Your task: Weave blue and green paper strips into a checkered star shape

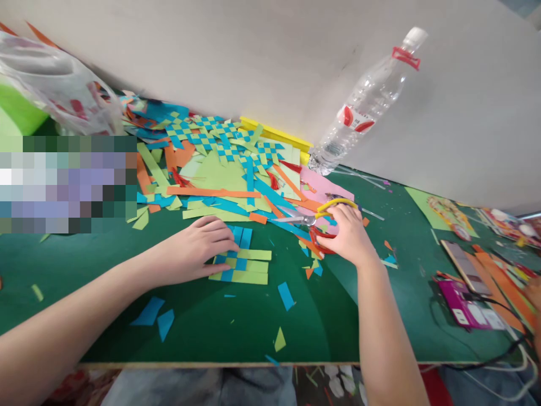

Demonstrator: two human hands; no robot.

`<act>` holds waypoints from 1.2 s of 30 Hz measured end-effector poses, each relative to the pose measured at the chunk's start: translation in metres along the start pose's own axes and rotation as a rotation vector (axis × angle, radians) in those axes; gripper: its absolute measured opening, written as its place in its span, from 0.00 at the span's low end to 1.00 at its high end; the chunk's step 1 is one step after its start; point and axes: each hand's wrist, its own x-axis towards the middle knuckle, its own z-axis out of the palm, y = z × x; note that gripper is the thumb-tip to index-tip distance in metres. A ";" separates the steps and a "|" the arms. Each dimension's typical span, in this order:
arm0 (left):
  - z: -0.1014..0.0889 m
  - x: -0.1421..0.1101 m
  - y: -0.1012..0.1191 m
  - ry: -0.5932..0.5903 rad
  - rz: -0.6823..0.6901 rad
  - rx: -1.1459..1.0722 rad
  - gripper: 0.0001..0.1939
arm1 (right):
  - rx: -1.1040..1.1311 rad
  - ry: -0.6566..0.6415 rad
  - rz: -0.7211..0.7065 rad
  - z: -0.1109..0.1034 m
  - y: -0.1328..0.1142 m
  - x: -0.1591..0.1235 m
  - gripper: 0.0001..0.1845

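My left hand (211,245) lies over a small woven paper piece (249,265) of blue and light-green strips. Its fingers are stretched out, with the thumb apart, and touch the strips; part of the weave is hidden under it. To the right, my right hand (346,232) has its fingers closed around scissors (310,220) with a yellow upper handle and a red lower one. Their blades point left over loose strips. Beyond both hands is a pile of blue and green checkered woven pieces (207,135). Orange strips (211,192) and blue strips lie in front of it.
A clear plastic bottle (359,113) stands by the wall at the back right. A bagged container (71,96) is at the back left. On the right lie a phone (465,265), a magenta box (465,307) and cables. Paper scraps (286,296) dot the green table (190,332).
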 end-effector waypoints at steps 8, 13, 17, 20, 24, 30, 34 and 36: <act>0.001 -0.001 -0.002 -0.030 -0.004 0.034 0.13 | 0.166 -0.220 -0.001 -0.004 0.001 -0.003 0.21; 0.001 -0.001 -0.001 -0.035 -0.006 0.035 0.13 | 0.146 -0.206 -0.032 -0.006 -0.008 -0.001 0.21; 0.002 0.000 0.000 -0.038 -0.007 0.042 0.14 | 0.086 -0.181 -0.059 -0.003 -0.013 0.000 0.21; 0.002 -0.001 -0.001 -0.045 -0.014 0.044 0.14 | 0.038 -0.169 -0.087 0.001 -0.014 0.000 0.21; 0.002 -0.001 -0.001 -0.060 -0.019 0.040 0.14 | -0.021 -0.166 -0.124 0.003 -0.016 0.001 0.20; 0.002 0.000 0.000 -0.057 -0.019 0.032 0.14 | -0.062 -0.190 -0.146 0.001 -0.017 0.002 0.17; 0.003 -0.001 -0.001 -0.071 -0.018 0.051 0.15 | -0.036 -0.184 -0.140 -0.001 -0.019 0.002 0.17; 0.003 -0.001 -0.001 -0.072 -0.019 0.055 0.15 | -0.014 -0.173 -0.124 -0.003 -0.020 0.001 0.17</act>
